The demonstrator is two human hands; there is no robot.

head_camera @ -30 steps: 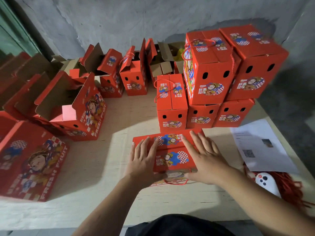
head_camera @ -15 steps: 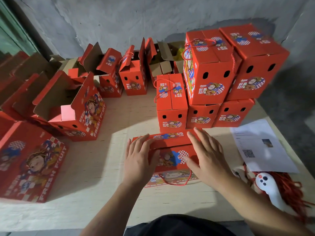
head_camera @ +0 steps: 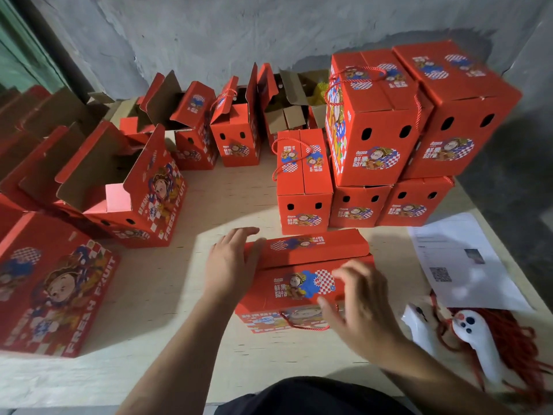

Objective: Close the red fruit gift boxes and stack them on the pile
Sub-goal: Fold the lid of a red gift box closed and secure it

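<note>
Boxes (head_camera: 389,139) stand piled; several (head_camera: 125,187) gape open. Left hand (head_camera: 232,265) presses the box (head_camera: 302,283) flat-palmed; right hand (head_camera: 359,304), blurred, seems open, holding nothing.

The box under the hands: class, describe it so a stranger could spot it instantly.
Start at the stacked pile by the wall, then come toward the near table edge. The box lies between the left hand and right hand, its far flap still raised.

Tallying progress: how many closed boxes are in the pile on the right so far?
5: bottom row left, middle and right; two stacked on top, left and right. More may sit hidden behind.
</note>
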